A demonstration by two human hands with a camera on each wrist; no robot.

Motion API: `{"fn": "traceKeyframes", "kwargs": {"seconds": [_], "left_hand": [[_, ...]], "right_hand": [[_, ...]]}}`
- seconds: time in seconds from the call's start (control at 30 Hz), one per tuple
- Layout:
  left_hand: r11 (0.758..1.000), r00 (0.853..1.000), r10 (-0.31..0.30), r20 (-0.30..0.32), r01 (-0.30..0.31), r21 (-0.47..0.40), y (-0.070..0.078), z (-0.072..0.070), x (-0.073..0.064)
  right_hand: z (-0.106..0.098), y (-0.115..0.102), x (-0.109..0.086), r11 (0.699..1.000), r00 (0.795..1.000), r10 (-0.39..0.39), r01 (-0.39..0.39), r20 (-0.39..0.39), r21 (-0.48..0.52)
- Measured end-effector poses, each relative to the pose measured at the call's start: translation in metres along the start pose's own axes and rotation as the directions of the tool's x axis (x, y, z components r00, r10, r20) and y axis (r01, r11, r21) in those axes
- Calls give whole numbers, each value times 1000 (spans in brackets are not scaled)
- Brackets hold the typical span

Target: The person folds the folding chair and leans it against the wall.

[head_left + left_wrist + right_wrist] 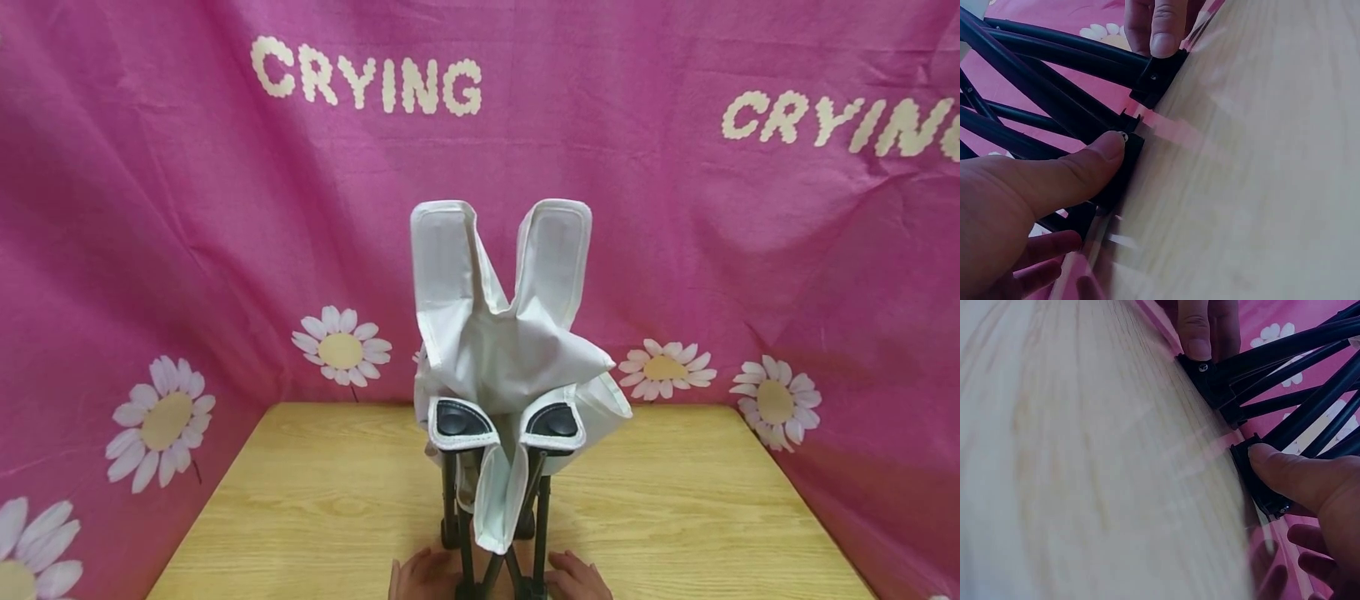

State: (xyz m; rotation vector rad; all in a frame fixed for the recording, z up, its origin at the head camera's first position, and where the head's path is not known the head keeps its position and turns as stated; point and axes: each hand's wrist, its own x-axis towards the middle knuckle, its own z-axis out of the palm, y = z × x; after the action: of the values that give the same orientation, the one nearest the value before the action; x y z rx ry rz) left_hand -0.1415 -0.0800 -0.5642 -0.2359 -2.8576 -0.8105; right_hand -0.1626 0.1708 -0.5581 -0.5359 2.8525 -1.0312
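A folded-up folding chair point(495, 358) with off-white fabric and black tube legs stands upright on the table in the head view. Two tall fabric ends stick up, and two black corner pieces face me. At the base, my left hand point(423, 575) holds the near left foot; in the left wrist view its thumb point(1107, 147) lies on the black foot point(1125, 172). Opposite it, my right hand point(577, 577) holds the near right foot, its thumb point(1266, 456) on that black foot point(1254, 478) in the right wrist view. Fingers behind the feet are partly hidden.
The light wooden table point(322, 483) spreads to both sides of the chair. A pink cloth point(645, 183) with daisies and the lettering "CRYING" hangs behind the table and along its sides.
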Motion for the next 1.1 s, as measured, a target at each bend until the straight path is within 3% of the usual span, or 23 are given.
{"fn": "traceKeyframes", "kwargs": {"seconds": [0.13,0.27,0.37,0.53,0.6,0.73,0.87,1.0,1.1], "left_hand": [[1000,1000,10,-7,-10,-9,-1,-1,1],[1000,1000,1,28,0,-31,-4,-3,3],[1000,1000,25,11,-25,-5,-6,-2,6],[990,993,118,-24,-116,81,-12,0,13],[990,993,122,-5,-121,72,-13,-1,15],[998,996,64,61,-63,-18,-13,-4,18],[996,992,52,113,-43,-83,-14,-8,23],[994,990,75,122,-64,-94,-15,-8,28],[991,990,62,128,-46,-129,-15,-7,31]], "right_hand": [[1,1,2,1000,1000,8,-8,-4,10],[-2,-1,4,999,999,14,-16,36,49],[-5,-2,6,997,997,17,-23,76,78],[-5,1,12,997,996,21,-27,89,76],[-4,2,13,998,998,14,-18,64,62],[-1,2,16,999,1000,10,-10,-5,43],[-1,1,17,997,999,33,-32,-5,64],[-2,1,20,998,999,30,-29,-19,54],[-1,2,23,999,999,25,-23,-48,45]]}}
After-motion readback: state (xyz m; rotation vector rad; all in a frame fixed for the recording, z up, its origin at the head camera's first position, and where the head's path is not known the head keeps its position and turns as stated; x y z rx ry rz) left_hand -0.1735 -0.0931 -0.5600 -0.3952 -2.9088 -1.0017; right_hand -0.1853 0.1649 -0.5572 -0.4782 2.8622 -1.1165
